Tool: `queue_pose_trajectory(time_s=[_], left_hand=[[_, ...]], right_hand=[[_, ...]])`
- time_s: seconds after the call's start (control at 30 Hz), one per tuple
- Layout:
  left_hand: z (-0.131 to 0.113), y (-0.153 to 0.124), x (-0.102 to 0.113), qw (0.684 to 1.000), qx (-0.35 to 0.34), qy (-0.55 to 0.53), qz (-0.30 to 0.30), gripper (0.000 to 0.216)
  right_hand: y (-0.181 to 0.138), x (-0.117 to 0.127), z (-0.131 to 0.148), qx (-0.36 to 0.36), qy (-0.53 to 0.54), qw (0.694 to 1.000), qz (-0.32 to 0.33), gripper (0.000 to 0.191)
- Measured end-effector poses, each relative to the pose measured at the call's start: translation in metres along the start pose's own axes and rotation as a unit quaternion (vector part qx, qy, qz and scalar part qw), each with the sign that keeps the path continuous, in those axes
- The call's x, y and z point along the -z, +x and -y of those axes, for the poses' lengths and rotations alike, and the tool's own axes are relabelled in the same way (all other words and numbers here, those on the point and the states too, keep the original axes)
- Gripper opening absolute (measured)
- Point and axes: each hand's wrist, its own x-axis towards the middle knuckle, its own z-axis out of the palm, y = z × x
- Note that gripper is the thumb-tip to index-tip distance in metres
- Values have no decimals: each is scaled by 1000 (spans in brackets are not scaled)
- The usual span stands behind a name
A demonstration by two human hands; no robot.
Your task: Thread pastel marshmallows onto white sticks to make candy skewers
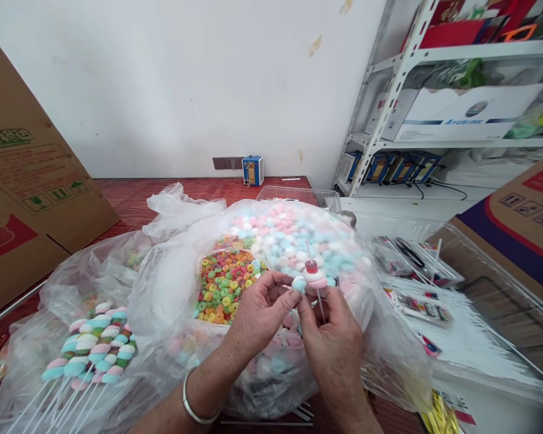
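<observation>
My left hand (263,306) pinches a small blue and white marshmallow (299,284) between thumb and fingertips. Close beside it, my right hand (333,330) is closed around a white stick that carries a pink and white marshmallow (317,278) with a red gummy ring (311,266) above it. Both hands are over a large plastic bag (163,289) of pink, white and blue marshmallows (294,232). Beyond my left fingers lies a container of colourful gummy rings (226,283). Several threaded marshmallow skewers (93,349) rest on plastic at the left.
A cardboard box (31,181) stands at the left and another (525,217) at the right. White sticks (475,337) lie on the right-hand surface near packs of pens (419,304). A blue device (253,170) sits against the wall, and a metal shelf (389,102) rises behind.
</observation>
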Motion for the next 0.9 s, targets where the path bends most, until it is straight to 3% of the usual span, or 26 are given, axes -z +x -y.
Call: queue_pose_trajectory(time_s=[0.17, 0.27, 0.4, 0.53, 0.9], left_hand=[[4, 5, 10, 1000, 3, -3, 20, 33], [4, 10, 14, 999, -23, 1, -30, 36], [2, 16, 21, 991, -42, -18, -122, 42], [0, 19, 28, 985, -58, -25, -161, 40], [1, 15, 27, 981, -97, 24, -166, 29]], right_hand=[[-1, 3, 0, -42, 79, 992, 88, 23], [-4, 10, 3, -42, 67, 988, 130, 32], [-14, 23, 2, 14, -4, 990, 139, 35], [-22, 30, -6, 56, -38, 985, 161, 32], [-19, 23, -11, 75, -115, 970, 201, 35]])
